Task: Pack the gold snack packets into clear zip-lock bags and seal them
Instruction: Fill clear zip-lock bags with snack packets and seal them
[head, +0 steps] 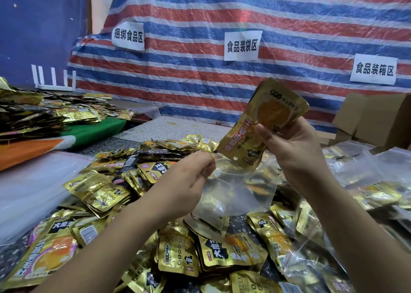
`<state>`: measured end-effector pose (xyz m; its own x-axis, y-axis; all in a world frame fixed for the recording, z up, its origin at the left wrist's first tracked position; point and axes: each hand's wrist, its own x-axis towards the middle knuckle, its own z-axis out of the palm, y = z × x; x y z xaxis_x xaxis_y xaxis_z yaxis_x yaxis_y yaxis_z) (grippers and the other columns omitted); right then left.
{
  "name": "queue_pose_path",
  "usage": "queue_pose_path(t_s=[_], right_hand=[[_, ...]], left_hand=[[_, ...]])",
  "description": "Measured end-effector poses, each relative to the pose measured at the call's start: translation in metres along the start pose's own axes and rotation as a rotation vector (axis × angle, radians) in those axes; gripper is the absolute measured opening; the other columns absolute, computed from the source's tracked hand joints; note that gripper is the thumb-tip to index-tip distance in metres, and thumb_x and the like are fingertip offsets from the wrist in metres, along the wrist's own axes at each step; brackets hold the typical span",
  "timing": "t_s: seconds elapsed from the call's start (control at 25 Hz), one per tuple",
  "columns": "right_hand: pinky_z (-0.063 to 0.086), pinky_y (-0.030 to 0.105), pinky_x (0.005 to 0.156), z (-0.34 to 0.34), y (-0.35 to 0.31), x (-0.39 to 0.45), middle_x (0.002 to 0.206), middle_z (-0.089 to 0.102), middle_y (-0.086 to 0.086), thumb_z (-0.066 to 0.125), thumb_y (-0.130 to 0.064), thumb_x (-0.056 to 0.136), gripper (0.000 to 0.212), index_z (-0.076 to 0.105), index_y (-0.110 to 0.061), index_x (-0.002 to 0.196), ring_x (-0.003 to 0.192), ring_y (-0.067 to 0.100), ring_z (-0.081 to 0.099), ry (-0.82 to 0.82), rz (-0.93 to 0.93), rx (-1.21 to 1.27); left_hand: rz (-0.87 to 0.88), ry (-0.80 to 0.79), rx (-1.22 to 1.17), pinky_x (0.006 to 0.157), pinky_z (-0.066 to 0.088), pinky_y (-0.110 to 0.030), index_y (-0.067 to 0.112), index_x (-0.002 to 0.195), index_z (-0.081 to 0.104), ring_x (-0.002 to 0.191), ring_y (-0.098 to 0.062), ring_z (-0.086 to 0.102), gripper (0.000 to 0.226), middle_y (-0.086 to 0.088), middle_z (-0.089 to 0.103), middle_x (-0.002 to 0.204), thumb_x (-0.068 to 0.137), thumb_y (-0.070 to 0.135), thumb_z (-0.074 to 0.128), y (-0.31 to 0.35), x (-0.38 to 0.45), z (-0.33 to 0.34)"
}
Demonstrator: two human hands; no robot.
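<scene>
My right hand (289, 150) is gripping one gold snack packet (262, 123), fingers curled round its middle, thumb pressing its front face. The packet is sitting upside down and tilted, its lower corner dipping at the mouth of the clear zip-lock bag (235, 190); can't tell if it's already inside the opening or just touching the rim. My left hand (186, 181) is pinching the bag's top edge on the left side, fingertips pressed together on the plastic, holding the bag up above the pile. The bag is hanging between both hands, looking mostly empty, see-through to the stuff behind it. Below and around it the loose gold packets (178, 252) are lying heaped over the speckled table (169, 128), spreading near-left to near-right. A second stack of packets (40, 112) is sitting far left on a green and orange cloth (89, 130). More clear bags with packets inside (378, 194) are lying on the right. Cardboard boxes (373, 119) are standing far right. A red-blue-white striped tarp (222, 25) is covering the far wall, with three white paper signs (242, 46) stuck on it.
</scene>
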<state>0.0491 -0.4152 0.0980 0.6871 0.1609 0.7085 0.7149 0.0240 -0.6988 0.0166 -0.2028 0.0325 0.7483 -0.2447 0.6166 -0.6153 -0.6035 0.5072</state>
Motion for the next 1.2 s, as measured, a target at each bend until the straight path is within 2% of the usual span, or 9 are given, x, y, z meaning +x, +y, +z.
queue_pose_path(t_s=[0.08, 0.24, 0.4, 0.48, 0.64, 0.76, 0.84, 1.0, 1.2], right_hand=[[0.056, 0.021, 0.079, -0.002, 0.001, 0.0, 0.101, 0.076, -0.004, 0.072, -0.026, 0.077, 0.029, 0.065, -0.02, 0.104, 0.098, 0.013, 0.072, -0.06, 0.006, -0.032], [0.056, 0.02, 0.08, -0.009, 0.0, 0.001, 0.105, 0.076, -0.004, 0.072, -0.021, 0.078, 0.03, 0.065, -0.019, 0.107, 0.101, 0.015, 0.072, -0.182, 0.014, -0.042], [0.056, 0.021, 0.081, -0.015, 0.001, 0.002, 0.106, 0.076, -0.004, 0.074, -0.026, 0.078, 0.033, 0.066, -0.018, 0.109, 0.102, 0.014, 0.072, -0.25, 0.016, -0.003], [0.056, 0.022, 0.081, -0.016, 0.001, 0.002, 0.105, 0.076, -0.003, 0.075, -0.028, 0.076, 0.032, 0.068, -0.02, 0.106, 0.101, 0.014, 0.072, -0.247, 0.009, 0.045], [0.057, 0.026, 0.083, -0.018, 0.0, 0.003, 0.103, 0.076, -0.003, 0.075, -0.028, 0.074, 0.025, 0.075, -0.029, 0.098, 0.101, 0.016, 0.072, -0.233, 0.002, 0.127], [0.056, 0.025, 0.084, -0.021, 0.0, 0.003, 0.104, 0.076, -0.002, 0.075, -0.028, 0.073, 0.026, 0.075, -0.029, 0.099, 0.103, 0.016, 0.071, -0.267, 0.002, 0.113], [0.056, 0.025, 0.084, -0.023, 0.0, 0.003, 0.106, 0.076, -0.001, 0.075, -0.03, 0.073, 0.028, 0.074, -0.027, 0.101, 0.103, 0.016, 0.071, -0.288, 0.003, 0.07], [0.055, 0.019, 0.08, -0.026, -0.001, 0.002, 0.104, 0.076, -0.005, 0.076, -0.029, 0.078, 0.03, 0.069, -0.022, 0.107, 0.099, 0.012, 0.072, -0.336, 0.004, -0.128], [0.055, 0.017, 0.077, -0.023, 0.0, 0.0, 0.104, 0.075, -0.009, 0.07, -0.024, 0.08, 0.028, 0.068, -0.023, 0.108, 0.096, 0.008, 0.072, -0.485, 0.038, -0.288]], left_hand=[[0.014, -0.01, -0.008, 0.076, 0.044, -0.032, 0.011, 0.096, 0.055, 0.084, -0.014, 0.051, 0.016, 0.007, 0.053, 0.09, 0.093, 0.004, 0.04, -0.001, 0.0, 0.0], [-0.001, 0.024, -0.011, 0.075, 0.044, -0.034, 0.013, 0.097, 0.055, 0.082, -0.015, 0.05, 0.016, 0.007, 0.055, 0.087, 0.096, 0.002, 0.045, -0.005, 0.001, 0.002], [-0.002, 0.051, -0.041, 0.07, 0.047, -0.04, 0.021, 0.096, 0.058, 0.077, -0.017, 0.056, 0.015, 0.005, 0.06, 0.079, 0.102, 0.025, 0.045, -0.005, 0.0, 0.002], [0.018, 0.064, -0.043, 0.069, 0.047, -0.038, 0.022, 0.096, 0.06, 0.075, -0.015, 0.057, 0.018, 0.006, 0.062, 0.077, 0.102, 0.028, 0.045, -0.004, 0.001, 0.002], [0.028, 0.066, 0.001, 0.064, 0.04, -0.013, 0.024, 0.108, 0.065, 0.077, 0.006, 0.056, 0.023, 0.027, 0.056, 0.076, 0.1, 0.032, 0.045, -0.004, 0.002, 0.003], [0.019, 0.075, -0.018, 0.068, 0.041, -0.006, 0.022, 0.121, 0.065, 0.08, 0.015, 0.055, 0.03, 0.033, 0.055, 0.08, 0.101, 0.031, 0.045, -0.004, 0.001, 0.003], [0.023, 0.075, -0.024, 0.07, 0.042, -0.006, 0.021, 0.125, 0.065, 0.08, 0.016, 0.056, 0.03, 0.033, 0.056, 0.082, 0.102, 0.025, 0.046, -0.003, 0.001, 0.003], [0.051, 0.079, -0.015, 0.06, 0.036, -0.005, 0.019, 0.123, 0.067, 0.069, 0.017, 0.053, 0.028, 0.028, 0.058, 0.082, 0.102, 0.017, 0.049, -0.003, 0.001, 0.003], [0.08, 0.141, 0.006, 0.055, 0.033, -0.005, 0.014, 0.115, 0.071, 0.061, 0.016, 0.052, 0.025, 0.031, 0.056, 0.06, 0.101, 0.016, 0.051, -0.002, 0.0, 0.003]])
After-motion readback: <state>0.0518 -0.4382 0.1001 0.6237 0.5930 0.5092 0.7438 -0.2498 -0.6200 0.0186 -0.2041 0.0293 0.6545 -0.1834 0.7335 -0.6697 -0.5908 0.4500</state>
